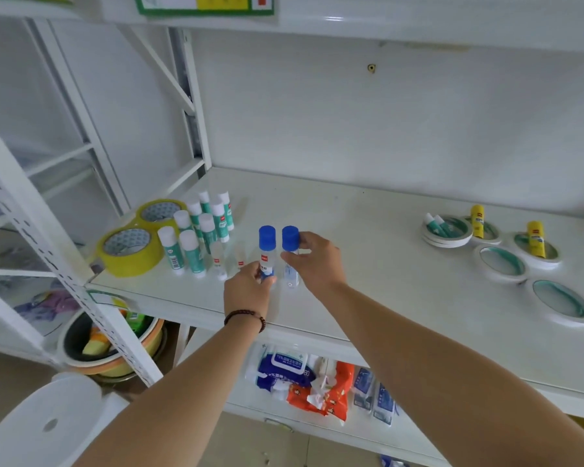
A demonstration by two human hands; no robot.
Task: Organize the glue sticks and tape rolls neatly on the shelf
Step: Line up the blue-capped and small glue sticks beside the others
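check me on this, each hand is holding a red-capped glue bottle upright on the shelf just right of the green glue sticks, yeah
Not quite: the caps are blue, not red. The head view shows the left hand gripping one blue-capped glue bottle low on its body and the right hand on the other blue-capped bottle, both upright on the shelf right of the green glue sticks.

White metal shelving (368, 230) stands against a pale wall (351, 112); a white stool (44, 423) sits on the tan floor (257, 443) at lower left.

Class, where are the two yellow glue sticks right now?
Head view, far right of the shelf: the two yellow glue sticks stand upright inside white tape rolls, beside the roll holding green sticks.
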